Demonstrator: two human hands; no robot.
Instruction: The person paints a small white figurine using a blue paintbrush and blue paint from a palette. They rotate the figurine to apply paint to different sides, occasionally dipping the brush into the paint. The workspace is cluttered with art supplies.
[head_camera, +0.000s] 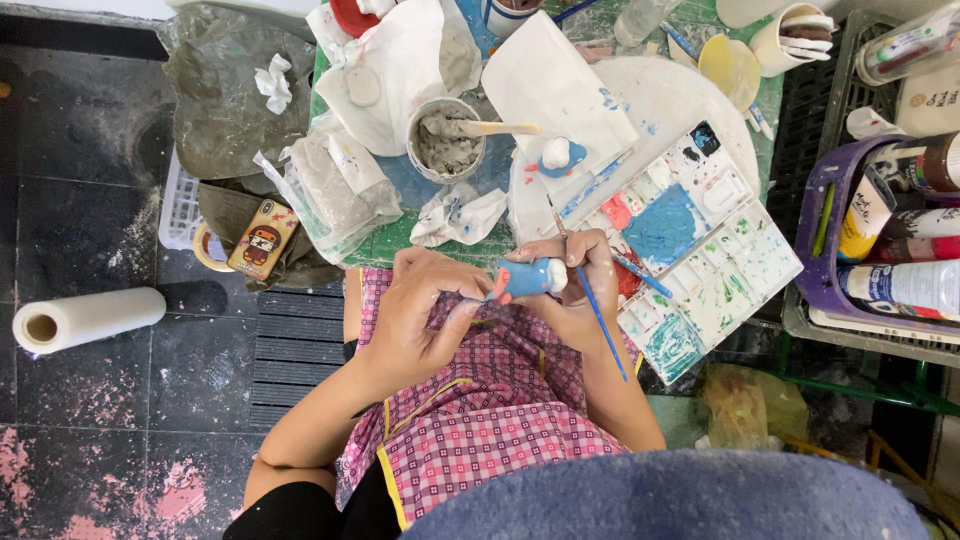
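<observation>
Above a pink checked apron (470, 400), at the near edge of a cluttered desk (395, 240), I see one small blue-and-white figurine (530, 277) held between two hands. The left hand (425, 315) has its grip closed around the blue end, thumb and fingers wrapped on the body; the right hand (570, 285) cups the white end and also pinches one thin blue-handled brush (585, 290) between its fingers, the handle slanting down toward the lap. I judge the figurine light, rigid and brittle, probably with wet paint on parts of its surface, so it is best taken by the thicker body with soft fingertip pressure and not by any small protruding part. A second, similar blue-and-white figure (560, 155) sits on a round white board (680, 100) further back. Beside it lies one open paint palette (700, 250) with two hinged halves of small wells, smeared blue, green and red. I count one grey cup of paste (446, 140) with one wooden stick (495, 128), one phone in a cartoon case (262, 238), and one paper roll (85, 318) on the dark floor. Paint bottles crowd a purple basket (830, 250); their number I cannot fix.
</observation>
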